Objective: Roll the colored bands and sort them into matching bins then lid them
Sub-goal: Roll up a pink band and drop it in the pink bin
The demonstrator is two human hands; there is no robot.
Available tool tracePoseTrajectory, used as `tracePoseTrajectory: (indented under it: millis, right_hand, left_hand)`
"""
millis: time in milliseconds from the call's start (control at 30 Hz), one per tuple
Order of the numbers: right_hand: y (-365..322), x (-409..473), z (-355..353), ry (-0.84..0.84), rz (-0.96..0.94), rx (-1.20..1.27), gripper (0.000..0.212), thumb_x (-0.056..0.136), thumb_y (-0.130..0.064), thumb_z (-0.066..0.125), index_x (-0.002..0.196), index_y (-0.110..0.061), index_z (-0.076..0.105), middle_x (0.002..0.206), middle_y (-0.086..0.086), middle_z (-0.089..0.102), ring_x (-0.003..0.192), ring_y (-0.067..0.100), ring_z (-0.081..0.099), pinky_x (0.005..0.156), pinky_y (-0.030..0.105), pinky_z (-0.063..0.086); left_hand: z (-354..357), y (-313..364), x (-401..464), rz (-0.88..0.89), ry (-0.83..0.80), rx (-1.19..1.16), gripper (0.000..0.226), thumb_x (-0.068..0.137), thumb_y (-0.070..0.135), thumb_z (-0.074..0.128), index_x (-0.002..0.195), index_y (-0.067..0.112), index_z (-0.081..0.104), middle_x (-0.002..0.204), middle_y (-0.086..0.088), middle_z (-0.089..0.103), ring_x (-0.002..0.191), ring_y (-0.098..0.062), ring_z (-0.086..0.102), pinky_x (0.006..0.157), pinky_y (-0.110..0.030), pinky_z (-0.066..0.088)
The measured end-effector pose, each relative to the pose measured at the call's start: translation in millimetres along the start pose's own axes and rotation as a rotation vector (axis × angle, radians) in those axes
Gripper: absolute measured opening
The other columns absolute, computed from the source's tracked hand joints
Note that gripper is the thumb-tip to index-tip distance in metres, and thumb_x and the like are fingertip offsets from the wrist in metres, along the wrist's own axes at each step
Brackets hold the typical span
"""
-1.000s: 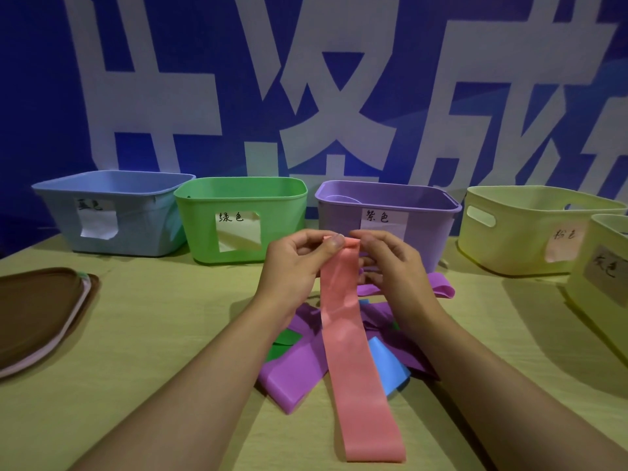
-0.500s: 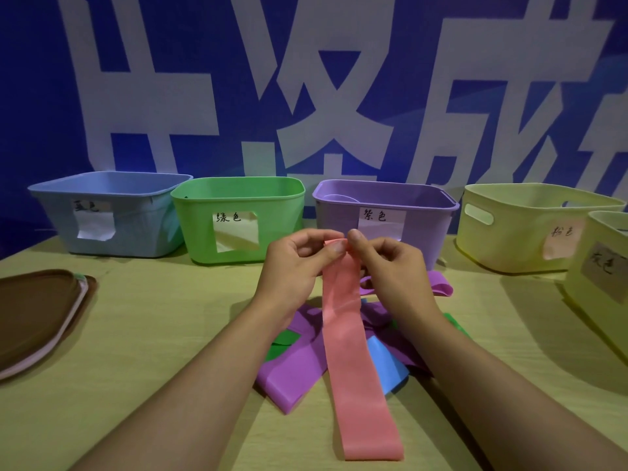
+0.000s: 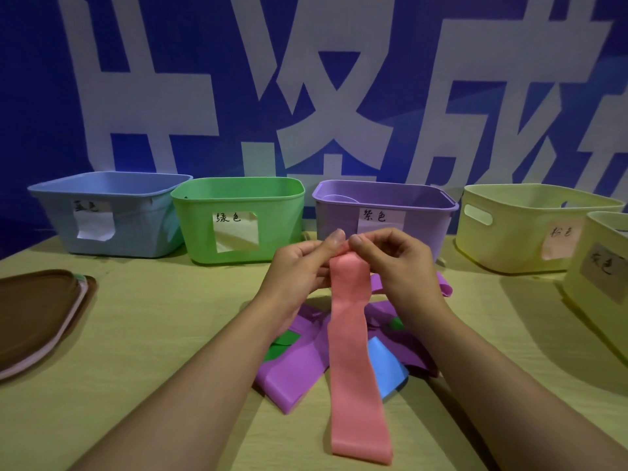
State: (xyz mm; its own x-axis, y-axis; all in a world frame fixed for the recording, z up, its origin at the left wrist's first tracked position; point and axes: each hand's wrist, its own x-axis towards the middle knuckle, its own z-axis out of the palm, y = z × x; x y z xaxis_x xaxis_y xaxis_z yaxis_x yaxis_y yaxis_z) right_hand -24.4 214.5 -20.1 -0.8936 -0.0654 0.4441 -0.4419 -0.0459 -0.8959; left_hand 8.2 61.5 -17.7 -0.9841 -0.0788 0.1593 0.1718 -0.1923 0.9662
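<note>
My left hand (image 3: pixel 299 266) and right hand (image 3: pixel 396 258) both pinch the far end of the pink band (image 3: pixel 351 351) between thumb and fingertips, fingers curled around it, held up in front of the purple bin (image 3: pixel 384 212). The first turn looks loose to me; if my thumbs slip, the stretchy strip could spring flat, or roll crooked. From my hands the band trails toward me over the pile of purple, green and blue bands (image 3: pixel 299 362), its near end on the surface (image 3: pixel 153 334). The pink-labelled bin (image 3: pixel 523 229) stands to my right.
</note>
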Motion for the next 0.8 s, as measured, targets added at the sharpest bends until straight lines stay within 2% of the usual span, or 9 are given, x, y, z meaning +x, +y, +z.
tracePoseTrajectory:
  millis: [67, 200, 300, 400, 500, 700, 800]
  right_hand:
    - [-1.8, -0.7, -0.6, -0.014, 0.001, 0.019, 0.009, 0.087, -0.016, 0.078, 0.090, -0.009, 0.076, 0.086, 0.011, 0.077, 0.085, 0.026, 0.072, 0.082, 0.043, 0.060]
    - [-2.8, -2.0, -1.4, -0.046, 0.018, 0.022, 0.009, 0.089, -0.013, 0.077, 0.094, -0.007, 0.077, 0.088, 0.011, 0.078, 0.084, 0.021, 0.072, 0.084, 0.042, 0.060]
    - [-3.0, -2.2, -1.1, -0.054, 0.033, 0.033, 0.011, 0.089, -0.012, 0.076, 0.098, -0.006, 0.077, 0.091, 0.012, 0.078, 0.087, 0.020, 0.072, 0.085, 0.042, 0.060]
    - [-2.8, -2.4, -1.5, -0.064, 0.049, 0.062, 0.014, 0.090, -0.009, 0.075, 0.103, -0.006, 0.077, 0.096, 0.011, 0.079, 0.097, 0.025, 0.074, 0.089, 0.041, 0.060]
    - [-3.2, -3.3, -1.8, -0.078, 0.047, 0.070, 0.017, 0.090, -0.006, 0.073, 0.107, -0.007, 0.077, 0.098, 0.011, 0.079, 0.102, 0.029, 0.073, 0.090, 0.041, 0.059]
    - [-1.6, -2.5, -1.1, -0.084, 0.039, 0.087, 0.023, 0.091, -0.004, 0.071, 0.114, -0.005, 0.075, 0.104, 0.012, 0.078, 0.103, 0.024, 0.073, 0.088, 0.028, 0.060]
    - [0.2, -1.9, -0.3, -0.088, 0.067, 0.096, 0.022, 0.093, -0.005, 0.071, 0.114, -0.008, 0.076, 0.104, 0.012, 0.078, 0.105, 0.025, 0.073, 0.091, 0.033, 0.060]
  left_hand:
    - [-0.1, -1.2, 0.3, -0.015, 0.008, 0.019, 0.041, 0.082, 0.045, 0.072, 0.100, 0.009, 0.080, 0.100, -0.018, 0.078, 0.090, -0.024, 0.074, 0.078, -0.030, 0.061]
    - [-2.6, -3.1, 0.5, 0.028, 0.029, 0.028, 0.024, 0.092, 0.028, 0.071, 0.092, 0.005, 0.079, 0.092, -0.017, 0.077, 0.081, -0.022, 0.071, 0.066, -0.024, 0.057]
    - [-4.1, -3.6, 1.5, 0.040, 0.029, 0.028, 0.018, 0.093, 0.022, 0.072, 0.094, 0.005, 0.078, 0.096, -0.019, 0.077, 0.084, -0.022, 0.073, 0.070, -0.026, 0.059]
    - [-5.1, -4.4, 3.9, 0.050, 0.036, 0.000, 0.014, 0.090, 0.015, 0.075, 0.099, 0.004, 0.077, 0.100, -0.020, 0.077, 0.091, -0.027, 0.074, 0.079, -0.032, 0.062]
    - [-5.2, -3.5, 4.2, 0.054, 0.036, -0.049, 0.020, 0.081, 0.015, 0.079, 0.098, 0.004, 0.076, 0.104, -0.023, 0.076, 0.094, -0.030, 0.074, 0.084, -0.036, 0.063]
    - [-4.5, -3.4, 3.9, 0.053, 0.043, -0.080, 0.008, 0.086, 0.002, 0.075, 0.094, 0.004, 0.075, 0.106, -0.024, 0.075, 0.091, -0.028, 0.073, 0.079, -0.032, 0.063]
    - [-3.4, -3.0, 2.5, 0.044, 0.043, -0.112, 0.008, 0.087, -0.002, 0.073, 0.092, 0.004, 0.074, 0.100, -0.020, 0.077, 0.085, -0.023, 0.073, 0.071, -0.026, 0.062]
